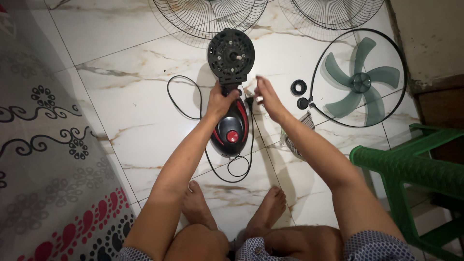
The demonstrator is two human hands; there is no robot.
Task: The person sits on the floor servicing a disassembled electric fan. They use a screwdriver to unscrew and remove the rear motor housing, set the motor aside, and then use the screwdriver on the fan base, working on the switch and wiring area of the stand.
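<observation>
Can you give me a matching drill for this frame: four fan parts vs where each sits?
Things:
1. motor housing
2. green blade
3. two black rings
4. green chair

Places:
A. inside a thin black hoop on the tile
B. at the frame's right edge, beside the right arm
C. between the right hand and the hoop
D. just above the left hand

Pairs: 1-D, 2-A, 3-C, 4-B

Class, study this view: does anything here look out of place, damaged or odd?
Yes: the fan lies in pieces. The left hand grips the motor housing on the tiled floor, while the blade, two wire grilles and two black caps lie scattered apart. No breakage is visible.
</observation>
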